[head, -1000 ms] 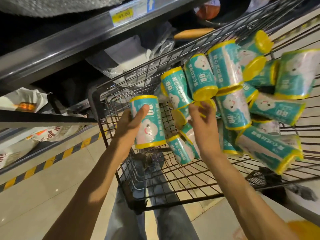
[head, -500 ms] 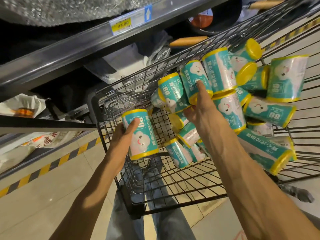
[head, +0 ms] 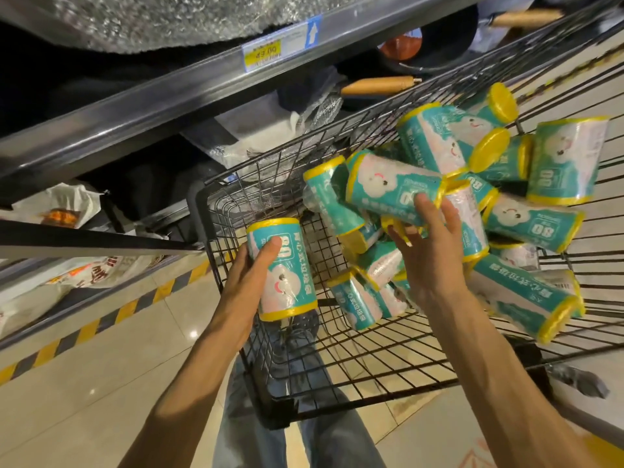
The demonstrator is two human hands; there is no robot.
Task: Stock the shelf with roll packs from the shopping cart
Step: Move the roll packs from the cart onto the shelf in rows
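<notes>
Head view: left hand (head: 251, 275) is gripping one roll pack (head: 282, 268); right hand (head: 430, 261) is grasping another pack (head: 388, 187), roughly fifteen more piled beyond in the wire cart (head: 337, 366), tiled floor (head: 101, 383) lying beneath.

Right hand (head: 434, 261): moved from reaching into the pile to gripping a roll pack (head: 391, 189), now lifted and tilted.
Left hand (head: 251, 275): lowered slightly with its pack (head: 282, 268).
</notes>
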